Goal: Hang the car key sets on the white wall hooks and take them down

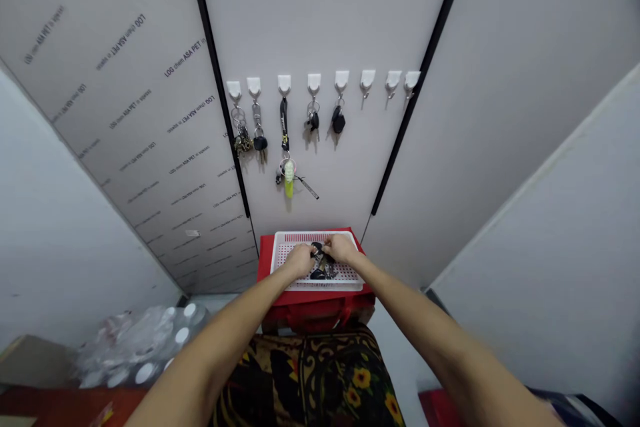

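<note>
A white perforated plastic basket (317, 285) holds a small pile of keys (320, 274) with black heads and metal rings. Inside its left half, my left hand (301, 260) is closed, its fingertips pinching a black-headed key (316, 249). My right hand (341, 248) reaches over the far right part of the basket, thumb and fingers closed on the same bunch from the other side. Fingers cover part of the keys, so the exact grip is partly hidden. The basket rests on a red box (267, 267).
Several white adhesive hooks (314, 83) line the panel. From the left ones hang key bunches (242, 139), including a black lanyard (285, 125) with a yellow-green tag (289, 180). Hooks on the right (367, 79) hold nothing. Wrapped bottles (145, 340) stand lower left.
</note>
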Demonstrator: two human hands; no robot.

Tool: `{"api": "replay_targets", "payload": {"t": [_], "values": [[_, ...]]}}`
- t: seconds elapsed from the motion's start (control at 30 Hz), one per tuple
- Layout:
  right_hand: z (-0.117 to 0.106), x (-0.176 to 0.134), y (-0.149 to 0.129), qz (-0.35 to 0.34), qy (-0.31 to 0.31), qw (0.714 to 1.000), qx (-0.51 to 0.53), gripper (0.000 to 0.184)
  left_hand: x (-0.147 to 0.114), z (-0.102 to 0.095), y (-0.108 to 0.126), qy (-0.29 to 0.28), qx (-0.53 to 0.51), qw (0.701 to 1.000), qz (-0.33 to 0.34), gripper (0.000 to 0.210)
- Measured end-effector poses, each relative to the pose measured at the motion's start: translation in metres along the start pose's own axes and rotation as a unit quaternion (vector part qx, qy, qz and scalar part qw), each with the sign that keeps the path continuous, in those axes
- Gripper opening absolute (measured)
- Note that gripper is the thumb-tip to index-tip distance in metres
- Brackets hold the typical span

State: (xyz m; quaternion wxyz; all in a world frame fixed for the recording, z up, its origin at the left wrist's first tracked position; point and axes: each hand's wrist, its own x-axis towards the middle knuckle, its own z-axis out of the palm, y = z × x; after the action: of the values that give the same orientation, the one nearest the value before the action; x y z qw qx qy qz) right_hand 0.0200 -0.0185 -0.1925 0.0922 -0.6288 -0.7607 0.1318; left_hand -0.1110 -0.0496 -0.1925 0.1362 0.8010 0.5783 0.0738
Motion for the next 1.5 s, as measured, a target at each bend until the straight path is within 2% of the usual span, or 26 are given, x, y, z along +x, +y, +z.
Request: {"api": "replay_targets", "payload": {"t": [0.07,0.27,0.53,0.63,0.73,0.87,1.0,1.07,1.13,1.27,1.37,1.5], "values": [[0.001,0.002,-0.002,0.006,-0.004,1.000,0.001,0.019,-0.001,-0.001,-0.001,-0.002,0.003,1.000,0.004,0.031],[0.001,0.001,-0.001,0.025,0.012,1.000,0.011,0.022,-0.004,-0.001,-0.004,0.000,0.001,1.000,-0.008,0.031],[0.003,-0.001,-0.011,0.018,0.028,0.999,0.039,0.026,-0.008,-0.002,-0.006,-0.002,-0.012,1.000,0.002,0.030],[-0.007,-0.003,-0.011,0.013,0.049,0.997,0.058,0.025,-0.010,-0.007,-0.007,0.006,-0.029,0.999,-0.011,0.031],[-0.022,-0.009,-0.009,-0.021,0.055,0.989,0.137,0.023,-0.010,-0.011,-0.007,0.030,-0.067,0.997,-0.018,0.032],[-0.042,-0.021,-0.007,-0.072,0.058,0.959,0.267,0.026,-0.007,-0.016,0.002,0.061,-0.143,0.988,-0.009,0.036],[-0.067,-0.026,-0.006,-0.096,0.089,0.927,0.353,0.025,0.006,-0.025,0.026,0.099,-0.254,0.961,0.047,0.044],[-0.086,-0.025,-0.005,-0.115,0.114,0.912,0.376,0.024,0.018,-0.039,0.042,0.106,-0.285,0.950,0.070,0.041],[-0.113,-0.021,-0.004,-0.126,0.161,0.899,0.387,0.023,0.030,-0.061,0.060,0.110,-0.292,0.948,0.071,0.033],[-0.180,-0.007,-0.004,-0.105,0.285,0.864,0.401,0.024,0.053,-0.117,0.094,0.149,-0.296,0.939,0.089,0.025],[-0.225,0.011,-0.005,-0.091,0.350,0.838,0.408,0.025,0.067,-0.155,0.114,0.183,-0.296,0.932,0.102,0.027],[-0.262,0.038,-0.012,-0.079,0.421,0.825,0.368,0.025,0.079,-0.187,0.127,0.218,-0.304,0.921,0.109,0.034]]}}
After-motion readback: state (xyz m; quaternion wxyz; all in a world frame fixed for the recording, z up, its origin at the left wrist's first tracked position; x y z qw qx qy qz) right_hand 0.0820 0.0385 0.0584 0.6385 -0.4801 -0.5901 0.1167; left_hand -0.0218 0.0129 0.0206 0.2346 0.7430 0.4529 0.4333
